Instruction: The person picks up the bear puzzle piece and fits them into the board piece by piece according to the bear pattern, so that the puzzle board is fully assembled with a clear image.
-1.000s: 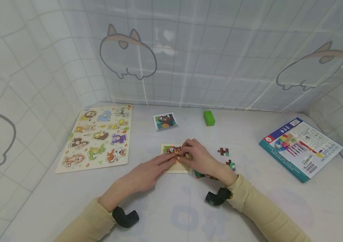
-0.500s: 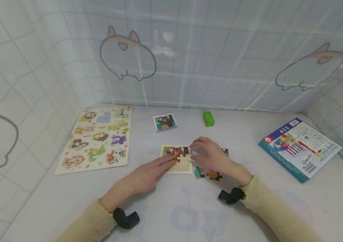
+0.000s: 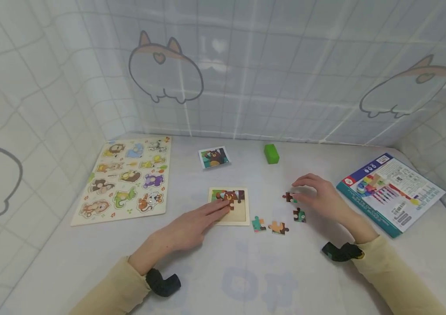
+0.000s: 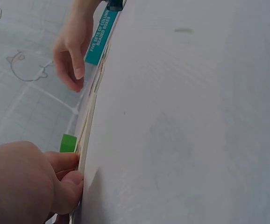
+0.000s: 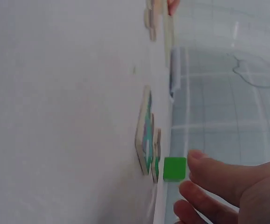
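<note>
In the head view my left hand [image 3: 192, 224] lies with long, fairly straight fingers over the left part of a small wooden puzzle tray [image 3: 239, 217]. Joined pieces with a bear picture [image 3: 229, 195] fill the tray's upper part; bare wood shows below. The left wrist view has the thumb and fingers at the tray's edge. To the right, my right hand [image 3: 321, 200] hovers with thumb and fingers apart, holding nothing. Its fingertips are close to a brown and green puzzle piece [image 3: 289, 197]. Other loose pieces are a bear-and-teal one [image 3: 299, 215], an orange one [image 3: 278, 227] and a teal one [image 3: 258, 224].
A picture card [image 3: 214, 158] of the bear and a green block [image 3: 272, 154] lie behind the tray. An animal peg board [image 3: 124, 179] is at the left. A boxed toy set [image 3: 392, 192] lies at the right, near my right hand. A tiled-pattern curtain encloses the back.
My right hand has left the tray, where its fingers were on a piece at the upper right, and moved right to the loose pieces. My left hand has stayed on the tray.
</note>
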Tool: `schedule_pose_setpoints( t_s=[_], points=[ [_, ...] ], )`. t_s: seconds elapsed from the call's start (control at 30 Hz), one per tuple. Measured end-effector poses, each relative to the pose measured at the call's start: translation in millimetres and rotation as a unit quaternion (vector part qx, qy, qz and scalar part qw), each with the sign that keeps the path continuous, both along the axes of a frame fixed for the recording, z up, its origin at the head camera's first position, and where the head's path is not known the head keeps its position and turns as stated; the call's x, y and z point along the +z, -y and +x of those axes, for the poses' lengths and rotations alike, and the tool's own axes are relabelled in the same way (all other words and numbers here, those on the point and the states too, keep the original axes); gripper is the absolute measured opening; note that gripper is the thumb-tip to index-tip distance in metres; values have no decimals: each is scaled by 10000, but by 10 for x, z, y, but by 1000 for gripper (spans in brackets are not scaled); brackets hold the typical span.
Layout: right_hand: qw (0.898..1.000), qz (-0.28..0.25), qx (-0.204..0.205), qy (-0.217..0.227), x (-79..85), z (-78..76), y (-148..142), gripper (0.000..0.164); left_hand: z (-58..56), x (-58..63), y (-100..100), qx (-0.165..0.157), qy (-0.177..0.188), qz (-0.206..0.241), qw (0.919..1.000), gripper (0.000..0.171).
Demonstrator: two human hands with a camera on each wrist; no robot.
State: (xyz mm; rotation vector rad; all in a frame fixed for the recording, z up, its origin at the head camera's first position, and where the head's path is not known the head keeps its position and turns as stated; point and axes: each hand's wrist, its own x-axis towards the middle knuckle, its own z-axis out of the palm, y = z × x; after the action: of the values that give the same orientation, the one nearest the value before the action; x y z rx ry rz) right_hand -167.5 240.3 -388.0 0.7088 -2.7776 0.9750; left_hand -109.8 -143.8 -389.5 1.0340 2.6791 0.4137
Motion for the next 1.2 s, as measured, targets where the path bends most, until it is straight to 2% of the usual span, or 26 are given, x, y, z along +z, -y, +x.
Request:
schedule_pose_setpoints(
  t_s=[0.23, 0.43, 0.7, 1.2],
  points=[
    [9996, 134, 1, 249, -12, -15, -98, 23, -23, -4, 6, 14, 72, -16, 10000, 76],
    [9990, 259, 40, 371, -63, -37, -121, 25, -27, -10, 14, -75, 56, 38, 9999, 82],
    [9991, 237, 80, 350, -131, -52, -115, 24, -23, 8, 31, -154, -7, 56, 9999, 85],
    [9994, 240, 90, 225, -159, -48, -107, 22, -20, 15, 25, -69, 30, 55, 10000, 73]
  ],
)
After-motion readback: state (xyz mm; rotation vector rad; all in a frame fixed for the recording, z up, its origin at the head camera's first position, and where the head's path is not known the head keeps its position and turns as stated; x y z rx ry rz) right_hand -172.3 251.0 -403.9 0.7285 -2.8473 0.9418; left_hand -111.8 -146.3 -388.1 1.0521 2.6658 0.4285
